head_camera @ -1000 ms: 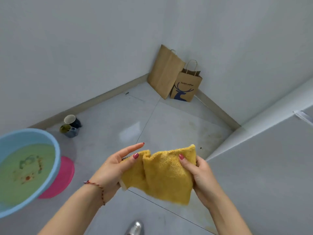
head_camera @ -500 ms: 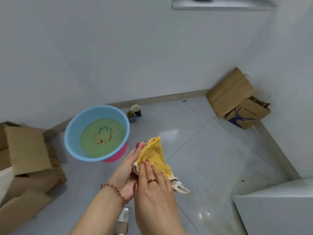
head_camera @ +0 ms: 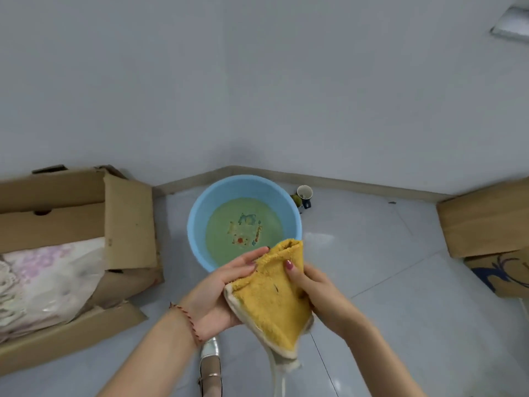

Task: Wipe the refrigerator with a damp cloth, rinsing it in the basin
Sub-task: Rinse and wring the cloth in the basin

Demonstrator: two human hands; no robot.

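Observation:
I hold a folded yellow cloth point(head_camera: 270, 296) with a pale backing in both hands, just in front of the basin. My left hand point(head_camera: 220, 293) lies under its left side with the fingers stretched along the cloth. My right hand point(head_camera: 317, 293) grips its right edge, thumb on top. The blue basin point(head_camera: 200, 213) stands on the floor by the wall, holding greenish water over a printed bottom. The refrigerator is out of view.
An open cardboard box point(head_camera: 86, 224) with flowered fabric inside sits at the left. Two small cups point(head_camera: 303, 196) stand right of the basin. Brown paper bags point(head_camera: 486, 222) lean at the right edge. My shoe point(head_camera: 210, 365) shows on the grey tiled floor.
My view has swung left, bringing the basin to the centre and the box into sight. The cloth has been folded and turned between my hands; the refrigerator left the view.

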